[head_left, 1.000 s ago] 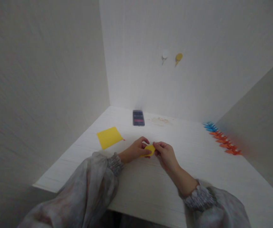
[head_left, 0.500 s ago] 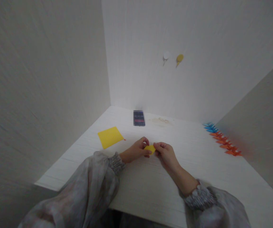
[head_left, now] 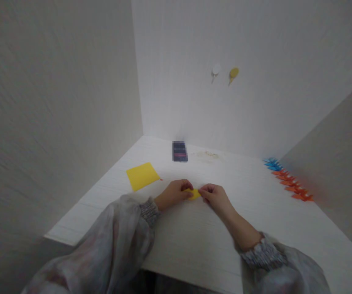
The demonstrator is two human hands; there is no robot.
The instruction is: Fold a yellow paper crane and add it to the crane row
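Between my two hands is a small folded piece of yellow paper point(head_left: 195, 194), close to the table top. My left hand point(head_left: 177, 192) pinches its left end, with thumb in front and fingers behind. At its right corner, the thumb and fingertips of my right hand point(head_left: 214, 194) are closed on the paper. Part of the folded paper is hidden behind the fingers. To the left lies flat yellow paper point(head_left: 142, 176), with a tiny orange scrap point(head_left: 161, 179) at its right corner.
A dark blurred box-like object point(head_left: 180, 152) lies at the back of the white table point(head_left: 194, 241). Along the right wall runs a row of blue folded papers point(head_left: 273, 164) and orange folded papers point(head_left: 294, 185). A white hook point(head_left: 215, 71) and a yellow hook point(head_left: 234, 73) are on the back wall.
The folded yellow paper has tipped flatter and lower, toward the table. My left fingers have come closer together over it. My right hand keeps its pinch.
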